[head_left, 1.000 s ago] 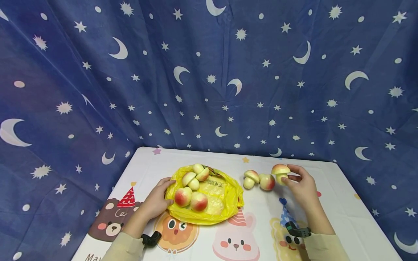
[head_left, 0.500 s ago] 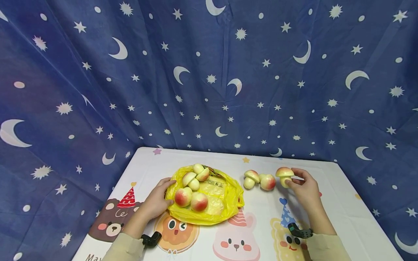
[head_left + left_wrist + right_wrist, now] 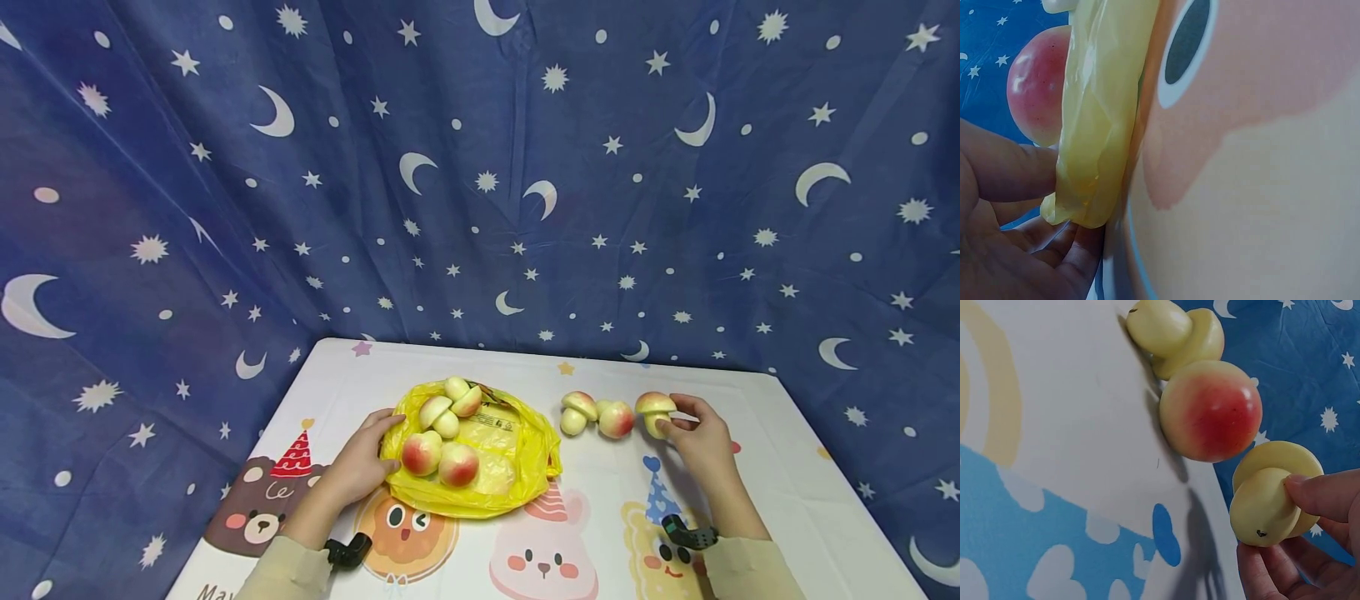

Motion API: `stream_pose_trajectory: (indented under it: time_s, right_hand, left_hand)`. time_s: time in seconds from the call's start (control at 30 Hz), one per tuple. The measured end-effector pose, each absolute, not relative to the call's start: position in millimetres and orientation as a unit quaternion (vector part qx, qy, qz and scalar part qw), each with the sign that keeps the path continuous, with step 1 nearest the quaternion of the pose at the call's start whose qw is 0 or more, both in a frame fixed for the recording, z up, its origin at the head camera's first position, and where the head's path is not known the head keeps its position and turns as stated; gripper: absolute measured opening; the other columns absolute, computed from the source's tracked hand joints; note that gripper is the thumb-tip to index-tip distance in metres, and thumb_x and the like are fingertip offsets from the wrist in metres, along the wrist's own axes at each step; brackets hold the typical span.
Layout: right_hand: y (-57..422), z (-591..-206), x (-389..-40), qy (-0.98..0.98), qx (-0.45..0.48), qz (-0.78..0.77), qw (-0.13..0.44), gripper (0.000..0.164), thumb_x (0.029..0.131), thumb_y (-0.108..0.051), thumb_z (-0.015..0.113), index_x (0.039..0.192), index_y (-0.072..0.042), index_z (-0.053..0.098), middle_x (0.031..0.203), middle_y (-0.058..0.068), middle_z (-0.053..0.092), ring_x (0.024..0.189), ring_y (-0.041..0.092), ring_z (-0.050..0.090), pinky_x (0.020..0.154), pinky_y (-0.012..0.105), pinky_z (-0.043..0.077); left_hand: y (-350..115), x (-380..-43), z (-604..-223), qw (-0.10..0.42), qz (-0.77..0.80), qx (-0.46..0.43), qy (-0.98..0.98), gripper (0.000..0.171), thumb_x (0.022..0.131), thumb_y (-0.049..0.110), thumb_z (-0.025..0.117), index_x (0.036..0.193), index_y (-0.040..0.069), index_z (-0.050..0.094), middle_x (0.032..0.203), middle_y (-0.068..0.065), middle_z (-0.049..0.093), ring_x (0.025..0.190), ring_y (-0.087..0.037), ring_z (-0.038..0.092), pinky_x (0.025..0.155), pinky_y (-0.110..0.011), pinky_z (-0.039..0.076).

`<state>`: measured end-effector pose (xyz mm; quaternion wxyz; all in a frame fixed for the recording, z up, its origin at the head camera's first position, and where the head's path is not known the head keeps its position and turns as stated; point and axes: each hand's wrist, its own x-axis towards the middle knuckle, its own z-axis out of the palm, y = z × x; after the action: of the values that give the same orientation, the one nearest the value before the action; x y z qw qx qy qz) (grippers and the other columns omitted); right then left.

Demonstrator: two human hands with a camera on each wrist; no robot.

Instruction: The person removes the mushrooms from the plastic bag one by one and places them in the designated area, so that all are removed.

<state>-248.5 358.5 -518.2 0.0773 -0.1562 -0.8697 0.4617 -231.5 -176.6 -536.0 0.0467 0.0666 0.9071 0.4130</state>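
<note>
Curtain: On the head view I saw the blue curtain (image 3: 450, 200), printed with pale moons, stars and dots, standing behind the table and along its left side.
Table: I noted the table (image 3: 787, 454) under a white cloth with cartoon prints, among them a bear (image 3: 258, 521) at the left and a rabbit (image 3: 543, 557) at the front.
Yellow bag: I located the yellow bag (image 3: 480, 502) on the cloth between the two hands, its mouth spread wide and facing up.
Left hand: I read the left hand (image 3: 362, 458) at the near-left edge of the bag, moderately spread, thumb and bent fingers pinching the plastic.
Right hand: I read the right hand (image 3: 705, 433) at the far right of the row, nearly closed, thumb and fingers gripping one mushroom by its stem.
Held mushroom: I saw the held mushroom (image 3: 656, 408) cap up; I could not tell whether it touched the cloth.
Bagged mushrooms: I counted four in the bag, two (image 3: 462, 398) (image 3: 441, 417) lying against each other at the back and two (image 3: 422, 452) (image 3: 458, 463) side by side in front, red caps showing.
Loose mushrooms: I found two on the cloth, one (image 3: 577, 412) touching the other (image 3: 616, 419), between bag and right hand.
</note>
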Motion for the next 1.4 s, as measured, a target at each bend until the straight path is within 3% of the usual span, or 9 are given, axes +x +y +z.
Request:
stream_pose_trajectory:
  time_s: [0.23, 0.47, 0.63, 1.4]
  right_hand:
    - [361, -525, -251, -0.869, -0.158, 0.462, 0.077, 0.060, 0.096, -0.011, 0.078, 0.152, -0.006, 0.055, 0.151, 0.022, 0.059, 0.099, 0.004, 0.062, 0.072, 0.008, 0.057]
    - [360, -532, -252, -0.874, -0.163, 0.452, 0.070, 0.060, 0.097, -0.013, 0.077, 0.152, -0.003, 0.054, 0.152, 0.026, 0.057, 0.121, 0.033, 0.067, 0.070, 0.006, 0.053]
    - [360, -535, -252, -0.876, -0.157, 0.453, 0.062, 0.061, 0.098, -0.014, 0.076, 0.152, -0.001, 0.053, 0.153, 0.028, 0.056, 0.127, 0.039, 0.065, 0.070, 0.005, 0.051]
    - [360, -534, -250, -0.867, -0.164, 0.468, 0.045, 0.064, 0.098, -0.015, 0.075, 0.155, -0.002, 0.049, 0.157, 0.027, 0.052, 0.122, 0.034, 0.065, 0.074, 0.012, 0.060]
  left_hand:
    - [-177, -232, -536, 0.045, 0.413, 0.069, 0.907, 0.072, 0.087, -0.004, 0.075, 0.155, 0.003, 0.054, 0.170, -0.018, 0.039, 0.156, -0.047, 0.042, 0.127, -0.059, 0.038]
    - [-177, -232, -538, 0.047, 0.412, 0.069, 0.907, 0.071, 0.088, -0.004, 0.075, 0.155, 0.003, 0.054, 0.170, -0.018, 0.039, 0.156, -0.046, 0.043, 0.126, -0.059, 0.039]
    - [-177, -230, -537, 0.049, 0.413, 0.066, 0.907, 0.071, 0.088, -0.004, 0.075, 0.155, 0.004, 0.054, 0.170, -0.017, 0.039, 0.155, -0.046, 0.043, 0.126, -0.060, 0.039]
    - [-177, -231, -537, 0.051, 0.413, 0.063, 0.907, 0.071, 0.087, -0.004, 0.074, 0.155, 0.004, 0.054, 0.170, -0.018, 0.039, 0.155, -0.046, 0.043, 0.127, -0.060, 0.038]
